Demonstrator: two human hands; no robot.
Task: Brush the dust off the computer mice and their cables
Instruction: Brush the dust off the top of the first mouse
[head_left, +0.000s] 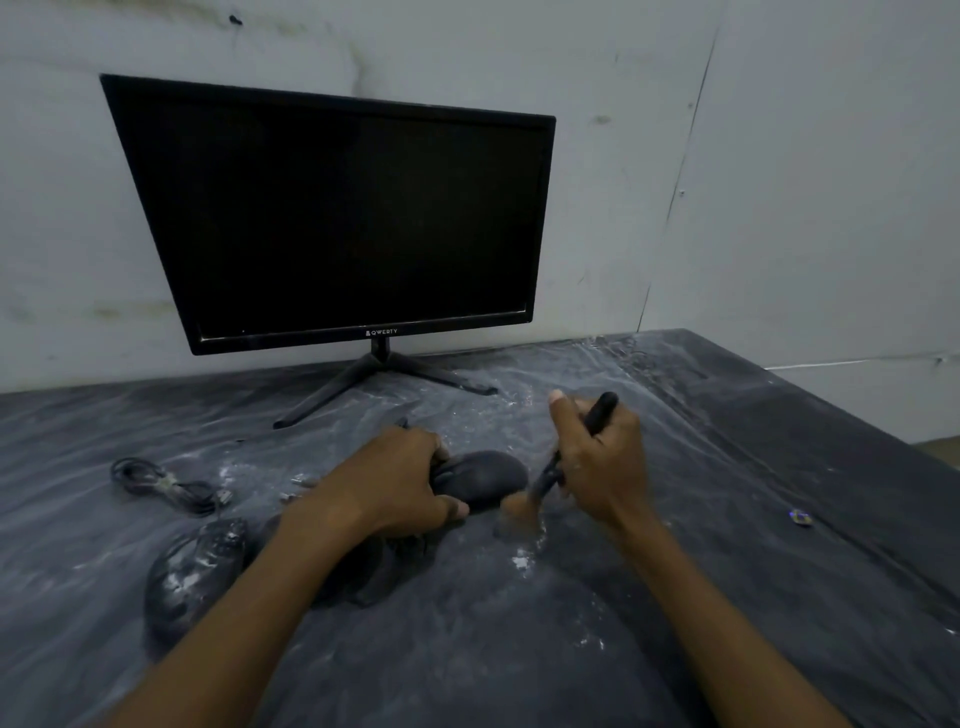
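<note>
My left hand (395, 483) grips a black computer mouse (483, 475) in the middle of the table, holding it by its left side. My right hand (602, 462) is closed around a black-handled brush (571, 452), held upright; its blurred tan bristles (519, 512) touch the mouse's right end. A second dusty black mouse (195, 571) lies at the lower left. A coiled black cable (166, 486) with a USB plug lies left of my left hand. Another dark shape, partly hidden, sits under my left wrist (374, 566).
A black monitor (337, 218) on a two-legged stand (384, 379) stands at the back against a white wall. The table (519, 623) is covered in dark, dusty plastic sheeting. A small shiny object (800, 517) lies at the right.
</note>
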